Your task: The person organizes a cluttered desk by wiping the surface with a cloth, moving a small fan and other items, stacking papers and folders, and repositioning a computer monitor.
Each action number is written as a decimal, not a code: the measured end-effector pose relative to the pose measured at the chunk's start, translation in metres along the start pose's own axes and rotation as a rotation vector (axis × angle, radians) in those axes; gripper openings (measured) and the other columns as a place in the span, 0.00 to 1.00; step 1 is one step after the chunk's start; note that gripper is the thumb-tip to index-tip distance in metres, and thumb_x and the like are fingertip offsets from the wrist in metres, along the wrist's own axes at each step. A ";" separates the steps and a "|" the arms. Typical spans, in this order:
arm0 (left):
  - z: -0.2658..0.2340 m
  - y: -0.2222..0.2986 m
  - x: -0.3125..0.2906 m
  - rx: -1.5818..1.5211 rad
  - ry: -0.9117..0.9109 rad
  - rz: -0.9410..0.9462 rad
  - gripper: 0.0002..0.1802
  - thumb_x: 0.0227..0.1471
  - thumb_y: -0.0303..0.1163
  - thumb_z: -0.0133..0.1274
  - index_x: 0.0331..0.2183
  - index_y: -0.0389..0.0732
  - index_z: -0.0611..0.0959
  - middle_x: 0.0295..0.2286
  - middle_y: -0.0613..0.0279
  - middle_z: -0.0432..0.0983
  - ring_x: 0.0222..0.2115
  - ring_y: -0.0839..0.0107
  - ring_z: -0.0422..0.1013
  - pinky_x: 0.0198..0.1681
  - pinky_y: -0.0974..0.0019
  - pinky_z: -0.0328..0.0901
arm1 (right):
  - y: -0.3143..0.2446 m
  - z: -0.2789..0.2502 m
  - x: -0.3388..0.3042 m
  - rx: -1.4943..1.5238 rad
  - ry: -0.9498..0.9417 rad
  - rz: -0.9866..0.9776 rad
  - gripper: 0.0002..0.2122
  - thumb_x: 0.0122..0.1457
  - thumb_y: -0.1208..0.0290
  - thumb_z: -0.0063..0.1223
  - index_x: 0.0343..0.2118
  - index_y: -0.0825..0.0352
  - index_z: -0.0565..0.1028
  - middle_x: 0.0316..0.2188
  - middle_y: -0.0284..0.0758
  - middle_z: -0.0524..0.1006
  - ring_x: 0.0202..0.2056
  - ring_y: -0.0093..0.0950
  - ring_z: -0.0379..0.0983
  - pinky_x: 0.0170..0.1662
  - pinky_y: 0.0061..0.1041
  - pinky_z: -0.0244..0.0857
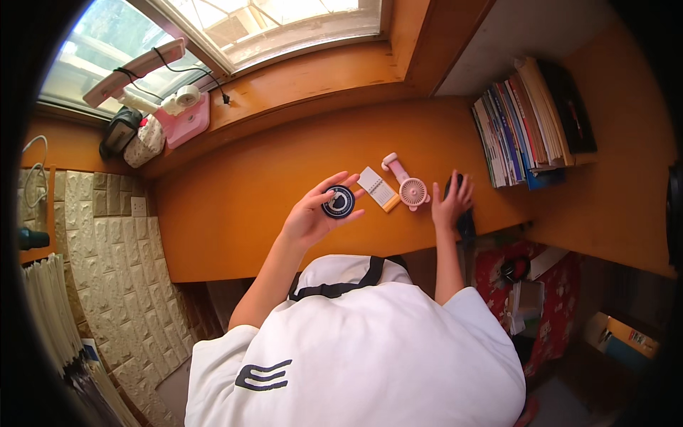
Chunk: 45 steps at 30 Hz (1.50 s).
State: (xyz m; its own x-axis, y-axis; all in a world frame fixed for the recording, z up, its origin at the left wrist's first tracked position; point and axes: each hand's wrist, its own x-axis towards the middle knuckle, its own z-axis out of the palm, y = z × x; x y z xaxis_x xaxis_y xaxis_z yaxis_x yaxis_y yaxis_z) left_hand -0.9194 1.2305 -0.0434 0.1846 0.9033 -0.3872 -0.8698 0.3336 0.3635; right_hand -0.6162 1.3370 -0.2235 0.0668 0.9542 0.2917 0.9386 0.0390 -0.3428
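A round, dark-blue disc (342, 208) rests in the left hand (316, 211), held off to the left over the desk's nearer part, its decorated face turned up: a pale emblem in the middle, a thin light ring around it. Well apart to the right, by the desk's near edge, a dark, longish object (466, 225) sits under the right hand (452, 201), which hides much of it; its kind cannot be told.

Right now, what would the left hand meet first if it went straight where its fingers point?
Likely the small white pad, just beyond the left hand, though it might pass above; depth is unclear.
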 end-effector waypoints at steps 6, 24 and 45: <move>0.013 0.012 -0.035 -0.227 -0.059 0.143 0.26 0.60 0.34 0.36 0.57 0.36 0.60 0.58 0.51 0.52 0.56 0.52 0.56 0.58 0.48 0.55 | 0.112 0.026 -0.029 -0.095 -0.335 0.168 0.24 0.60 0.55 0.45 0.57 0.58 0.62 0.58 0.40 0.60 0.56 0.44 0.57 0.53 0.45 0.56; 0.049 0.000 -0.069 0.232 -0.002 0.517 0.26 0.62 0.37 0.32 0.57 0.32 0.59 0.57 0.51 0.56 0.57 0.63 0.55 0.61 0.64 0.50 | -0.248 -0.175 -0.046 0.671 -0.217 -0.645 0.24 0.49 0.66 0.61 0.52 0.55 0.72 0.24 0.37 0.69 0.20 0.32 0.70 0.23 0.27 0.65; 0.047 0.016 -0.055 0.239 0.027 0.625 0.24 0.62 0.36 0.33 0.53 0.28 0.65 0.56 0.48 0.58 0.59 0.60 0.53 0.62 0.60 0.48 | -0.271 -0.186 -0.055 0.678 -0.113 -0.654 0.18 0.50 0.67 0.59 0.45 0.65 0.75 0.21 0.37 0.70 0.18 0.35 0.69 0.23 0.28 0.64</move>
State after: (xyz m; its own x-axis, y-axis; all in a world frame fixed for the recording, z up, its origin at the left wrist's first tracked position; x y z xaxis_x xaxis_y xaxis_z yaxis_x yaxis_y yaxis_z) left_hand -0.9221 1.1986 0.0239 -0.3352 0.9400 -0.0635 -0.6838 -0.1964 0.7028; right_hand -0.8116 1.2189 0.0191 -0.4694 0.7036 0.5335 0.3790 0.7063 -0.5980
